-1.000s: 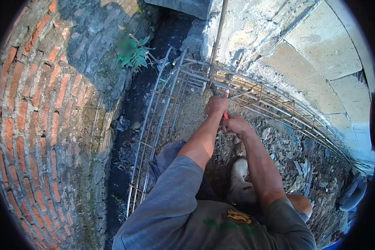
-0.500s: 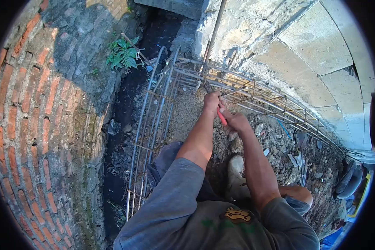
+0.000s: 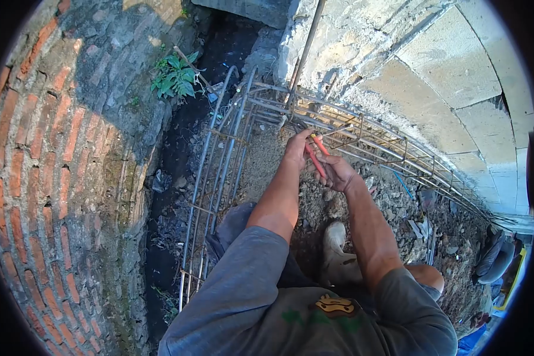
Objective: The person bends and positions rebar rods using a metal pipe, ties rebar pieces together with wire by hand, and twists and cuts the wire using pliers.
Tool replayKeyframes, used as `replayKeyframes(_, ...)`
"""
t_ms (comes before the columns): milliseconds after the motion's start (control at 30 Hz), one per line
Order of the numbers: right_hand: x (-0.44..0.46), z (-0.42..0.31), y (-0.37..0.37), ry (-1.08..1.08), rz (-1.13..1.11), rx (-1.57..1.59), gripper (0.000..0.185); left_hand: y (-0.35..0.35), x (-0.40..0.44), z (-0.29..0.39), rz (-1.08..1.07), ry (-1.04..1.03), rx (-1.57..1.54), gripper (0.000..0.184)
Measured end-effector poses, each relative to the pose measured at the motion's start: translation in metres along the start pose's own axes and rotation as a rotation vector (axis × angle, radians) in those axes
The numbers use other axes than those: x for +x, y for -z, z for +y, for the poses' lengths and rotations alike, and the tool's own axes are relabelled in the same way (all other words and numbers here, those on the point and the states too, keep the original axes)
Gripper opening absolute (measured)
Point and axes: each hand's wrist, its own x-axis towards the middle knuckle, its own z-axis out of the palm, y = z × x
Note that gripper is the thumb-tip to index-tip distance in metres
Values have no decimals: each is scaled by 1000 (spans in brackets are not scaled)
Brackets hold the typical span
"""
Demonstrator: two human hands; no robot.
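Both my hands are on a pair of red-handled pliers (image 3: 318,164) whose handles are spread apart. My left hand (image 3: 296,148) is closed round them near the dark head, which reaches to the corner of the steel rebar cage (image 3: 351,134). Lower on the handles, my right hand (image 3: 340,173) is closed, its fingers partly hidden. The jaws are too small and shaded to show what they grip. Beside the pliers, long bars and thin square ties of the cage run off to the right.
A second rebar cage (image 3: 221,155) runs down my left side, next to a dark water channel (image 3: 163,261) and a brick wall (image 3: 53,196). A steel rod (image 3: 307,50) rises at the corner against the block wall (image 3: 439,77). Rubble and my boot (image 3: 336,237) lie below.
The plier handles have come apart, and a second red handle now shows. My right hand has shifted slightly right, and my left hand slightly left.
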Motion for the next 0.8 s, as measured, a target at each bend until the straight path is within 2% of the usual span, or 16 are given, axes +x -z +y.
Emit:
replayKeyframes(33, 1, 7, -6, 5, 0, -66, 28, -16, -16, 3, 90, 42, -114, 29)
replayKeyframes(67, 1, 10, -10, 9, 3, -134, 30, -8, -3, -2, 78, 51, -115, 29)
replayKeyframes(133, -7, 5, -17, -60, 67, -241, 29, 15, 24, -15, -251, 17, -309, 25)
replayKeyframes(167, -8, 3, -19, -22, 222, -449, 29, 11, 33, -20, -14, -37, -128, 23)
replayKeyframes(200, -7, -2, -21, 25, 376, -659, 28, 11, 34, -20, -14, -36, -125, 23)
replayKeyframes(233, -5, -6, -22, 81, 415, -1133, 31, 11, 34, -21, 164, -101, 215, 24)
replayKeyframes(267, 11, 10, -19, 79, 417, -1129, 31, 11, 34, -23, 341, -164, 555, 26)
replayKeyframes(333, 57, 51, -11, 396, 691, -1714, 36, 12, 32, -23, 356, -188, 636, 28)
replayKeyframes(367, 48, 45, -20, 282, 666, -1462, 42, 13, 30, -21, 374, -215, 712, 31)
replayKeyframes(400, 47, 43, -18, 289, 666, -1461, 42, 13, 30, -18, 391, -248, 787, 33)
replayKeyframes(467, 41, 38, -7, 152, 569, -912, 41, 12, 29, -19, 368, -238, 787, 32)
replayKeyframes(500, 17, 17, -19, 41, 404, -542, 39, 13, 28, -22, 345, -215, 788, 31)
replayKeyframes(533, 9, 10, -14, 36, 403, -538, 39, 11, 21, -20, 346, -209, 790, 31)
replayKeyframes(600, 1, -3, 2, 99, 63, 58, 35, -2, 1, -2, 100, -112, 198, 33)
replayKeyframes(633, 4, -2, 5, 126, 20, 40, 35, 3, 6, -2, -5, -32, 62, 31)
replayKeyframes(800, 1, 12, -11, 10, 71, -9, 29, 11, 27, -12, -138, 36, -251, 19)
